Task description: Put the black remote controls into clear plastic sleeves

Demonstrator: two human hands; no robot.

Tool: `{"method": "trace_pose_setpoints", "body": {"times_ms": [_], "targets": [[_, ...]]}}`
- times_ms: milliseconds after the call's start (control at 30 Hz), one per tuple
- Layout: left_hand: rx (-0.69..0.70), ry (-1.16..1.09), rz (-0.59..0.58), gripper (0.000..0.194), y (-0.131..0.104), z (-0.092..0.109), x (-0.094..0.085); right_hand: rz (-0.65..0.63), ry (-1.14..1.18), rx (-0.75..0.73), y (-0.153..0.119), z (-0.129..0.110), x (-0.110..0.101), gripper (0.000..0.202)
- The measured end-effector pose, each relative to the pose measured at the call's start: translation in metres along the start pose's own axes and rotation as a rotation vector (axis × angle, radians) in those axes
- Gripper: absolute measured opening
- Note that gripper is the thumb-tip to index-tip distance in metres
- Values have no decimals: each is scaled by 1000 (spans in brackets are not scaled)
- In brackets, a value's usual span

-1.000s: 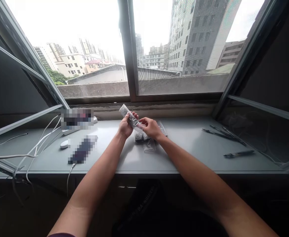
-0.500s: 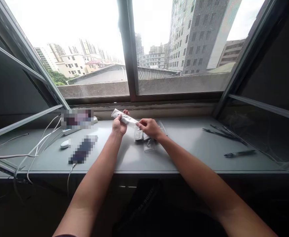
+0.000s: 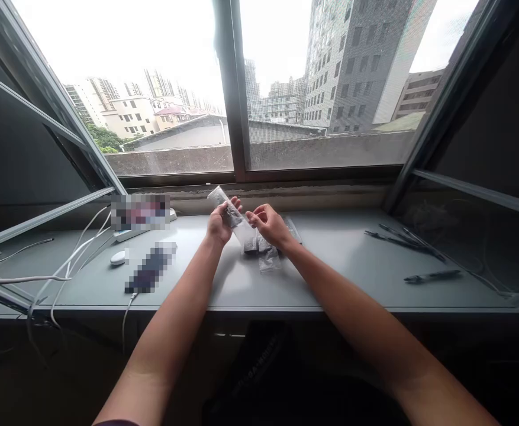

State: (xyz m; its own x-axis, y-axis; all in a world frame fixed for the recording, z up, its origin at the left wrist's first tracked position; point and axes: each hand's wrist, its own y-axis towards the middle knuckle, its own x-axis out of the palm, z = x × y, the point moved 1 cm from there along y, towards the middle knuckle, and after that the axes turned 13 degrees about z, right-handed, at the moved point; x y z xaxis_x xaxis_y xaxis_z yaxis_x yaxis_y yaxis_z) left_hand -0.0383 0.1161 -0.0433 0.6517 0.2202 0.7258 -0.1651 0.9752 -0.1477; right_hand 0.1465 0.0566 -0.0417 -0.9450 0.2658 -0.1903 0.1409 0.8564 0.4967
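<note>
My left hand (image 3: 220, 225) is closed around a long clear plastic packet (image 3: 231, 216) with something grey inside. The packet slants, its upper end past my thumb and its see-through lower end hanging over the desk. Right beside it, my right hand (image 3: 270, 228) has thumb and forefinger pinched together at the packet's edge. Whether anything is between those fingertips cannot be made out. Below and partly behind my right hand lie several small clear packets (image 3: 268, 260) with grey contents on the desk.
On the grey desk (image 3: 339, 266), a blurred-out dark object (image 3: 150, 269) with a cable and a small white rounded case (image 3: 118, 258) are at left. A power strip (image 3: 141, 232) with white cables stands behind. Pens (image 3: 432, 276) lie at right. A window frame (image 3: 236, 118) rises behind.
The packet has turned steeper, its lower end dropping towards the desk and its grey contents now showing. My right fingertips have shifted slightly up, and my left hand a little to the right.
</note>
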Motion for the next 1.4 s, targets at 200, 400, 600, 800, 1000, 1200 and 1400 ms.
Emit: {"method": "trace_pose_setpoints", "body": {"times_ms": [200,400,600,800,1000,1200,1400], "targets": [[27,165,-158,26,-12,-10,7,-200,97,67,2,12,9,58],[63,202,-28,24,-2,-4,0,-298,251,108,-2,15,14,56],[134,430,232,18,16,-5,-13,-318,188,25,-8,12,16,58],[141,605,236,17,18,-3,-20,-263,201,-11,-2,10,11,60],[82,662,186,20,16,-6,-18,-179,268,13,7,5,-1,56],[58,548,203,35,20,-15,-21,-167,268,11,7,3,-2,68],[-36,419,149,38,34,-15,-31,-393,237,-46,-1,10,8,63]]}}
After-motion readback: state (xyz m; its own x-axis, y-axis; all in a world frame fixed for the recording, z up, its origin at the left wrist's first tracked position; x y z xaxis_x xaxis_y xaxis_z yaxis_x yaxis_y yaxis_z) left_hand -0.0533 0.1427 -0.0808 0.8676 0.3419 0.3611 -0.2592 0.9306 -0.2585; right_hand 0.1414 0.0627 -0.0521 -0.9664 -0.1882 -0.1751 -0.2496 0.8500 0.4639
